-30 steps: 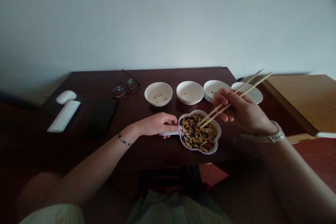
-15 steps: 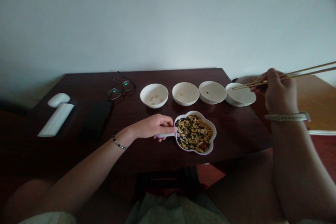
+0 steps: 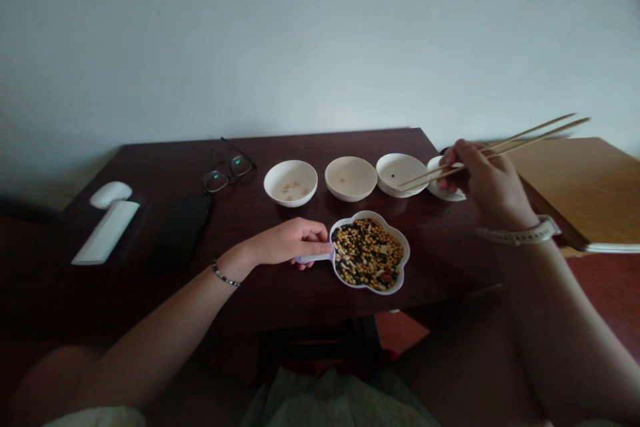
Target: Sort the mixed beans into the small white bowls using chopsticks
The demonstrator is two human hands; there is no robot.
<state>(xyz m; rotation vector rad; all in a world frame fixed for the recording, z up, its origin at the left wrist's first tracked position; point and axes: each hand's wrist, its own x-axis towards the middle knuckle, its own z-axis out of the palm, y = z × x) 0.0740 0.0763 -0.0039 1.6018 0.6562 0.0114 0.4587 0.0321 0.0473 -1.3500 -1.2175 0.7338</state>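
Note:
My left hand (image 3: 307,243) is closed round the short handle of a flower-shaped dish (image 3: 407,259), which is full of mixed yellow and black beans (image 3: 370,250) with some pale, peanut-like pieces. In my right hand (image 3: 487,180) is a pair of wooden chopsticks (image 3: 535,132). Their tips are over the front of the third white bowl (image 3: 415,163), where one dark bean lies; I cannot make out anything between them. The fourth bowl (image 3: 445,192) is partly hidden behind my right hand. Several pale pieces lie in the leftmost bowl (image 3: 291,173), and a small one in the second bowl (image 3: 351,177).
Eyeglasses (image 3: 227,175) lie left of the bowls on the dark table (image 3: 250,300). Farther left are a flat black object (image 3: 183,233), a white rounded object (image 3: 111,194) and a white oblong case (image 3: 106,233). A lighter wooden surface (image 3: 575,180) stands at right, and a wall rises behind.
My right hand and the chopsticks have moved left and slightly down, from above the fourth bowl to the third. My left hand still grips the dish handle.

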